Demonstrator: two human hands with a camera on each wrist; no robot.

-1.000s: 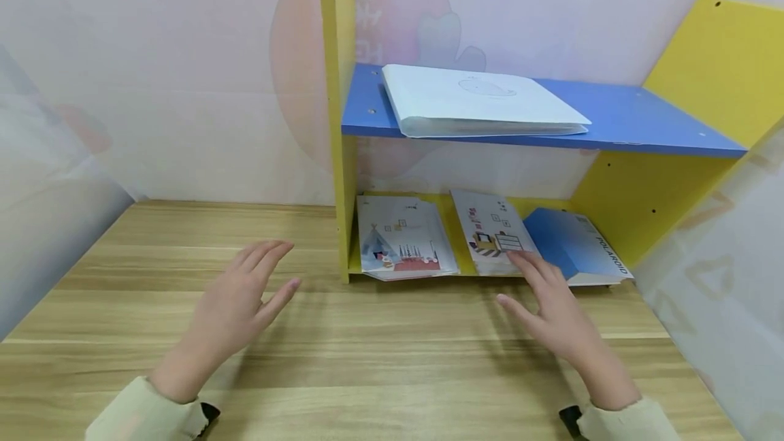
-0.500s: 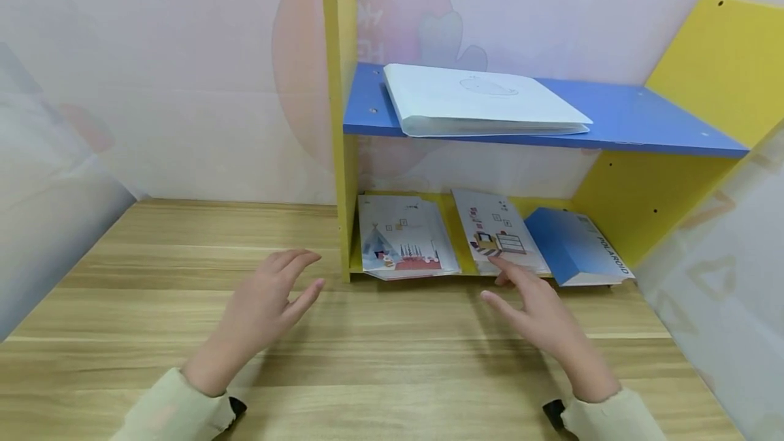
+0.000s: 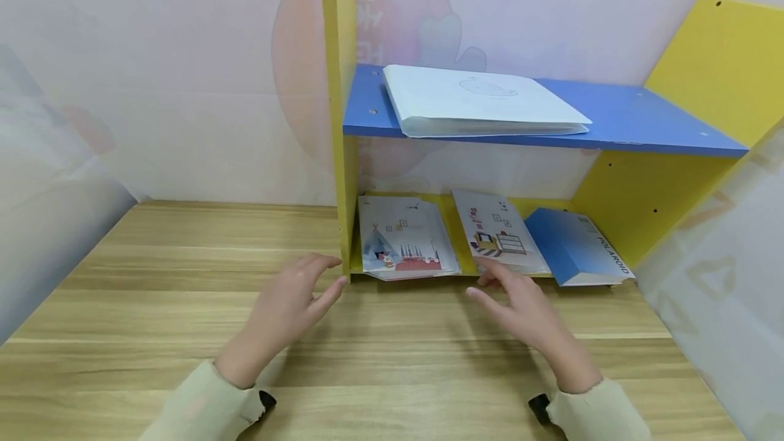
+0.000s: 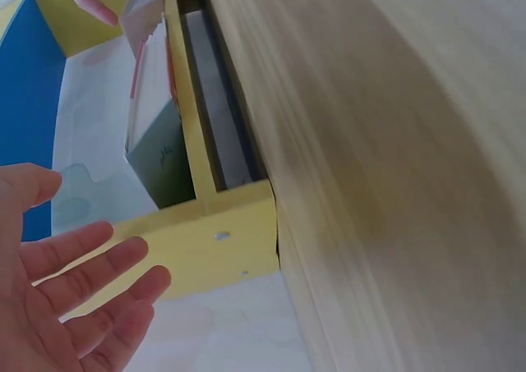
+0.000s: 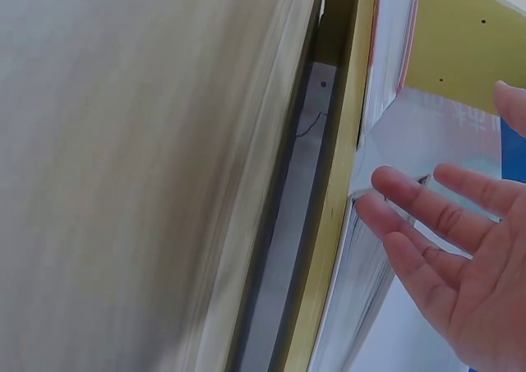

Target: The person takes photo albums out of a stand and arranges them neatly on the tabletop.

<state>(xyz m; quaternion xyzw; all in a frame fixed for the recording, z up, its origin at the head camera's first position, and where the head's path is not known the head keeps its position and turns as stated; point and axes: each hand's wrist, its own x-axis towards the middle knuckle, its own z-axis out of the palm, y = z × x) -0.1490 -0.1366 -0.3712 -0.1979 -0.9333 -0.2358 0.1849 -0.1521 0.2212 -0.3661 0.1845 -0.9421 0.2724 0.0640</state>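
Observation:
In the head view my left hand [image 3: 288,305] hovers above the table near the shelf's lower left corner, fingers spread and holding nothing. Nearest to it lies a stack of illustrated booklets [image 3: 401,237] on the shelf's bottom board. My right hand [image 3: 520,305] is in front of a second illustrated book [image 3: 499,233], its fingertips close to the front edge; whether they touch cannot be told. The right wrist view shows the right hand's fingers [image 5: 448,216] loosely extended beside the pages. A blue and white book marked POLAROID [image 3: 578,247] lies to the right.
The yellow side panel [image 3: 339,121] of the shelf stands right beside the left fingertips. Overhead, a blue board [image 3: 637,118] carries a thick white album [image 3: 484,101]. The wooden table [image 3: 392,380] stretches in front, with a pale printed backdrop [image 3: 202,87] behind.
My left hand has moved right, toward the yellow side panel. The right hand has shifted left along the front of the second book. The books and shelf stay put.

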